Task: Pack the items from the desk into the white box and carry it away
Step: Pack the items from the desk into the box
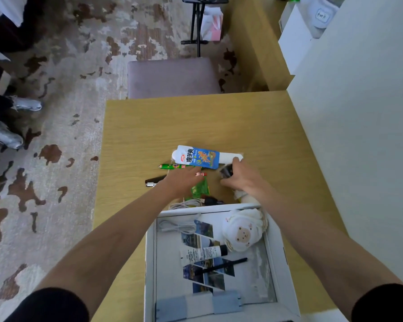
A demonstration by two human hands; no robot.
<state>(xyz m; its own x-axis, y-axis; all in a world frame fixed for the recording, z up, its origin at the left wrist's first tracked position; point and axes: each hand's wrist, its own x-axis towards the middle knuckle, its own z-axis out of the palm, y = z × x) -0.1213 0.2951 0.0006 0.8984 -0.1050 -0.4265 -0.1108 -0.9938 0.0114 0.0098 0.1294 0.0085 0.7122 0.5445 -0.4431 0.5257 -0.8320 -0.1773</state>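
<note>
R hand (241,180) on dark item (227,170) — L hand (184,182) on green packet (199,189)

Desk (149,126): yellow-tan woodgrain. Box (280,259), lower centre: white. Pouch (197,157), centre: blue, orange figure. Carpet (63,66), left: grey, brown blotches. Stool (172,77): mauve.

"魔芋爽" on blue snack packet (199,157)

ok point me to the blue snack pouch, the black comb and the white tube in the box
blue snack pouch (199,158), head view, middle of its printed front
black comb (156,179), head view, on the toothed spine left of the left hand
white tube (201,252), head view, middle of its printed body, inside the white box
</note>
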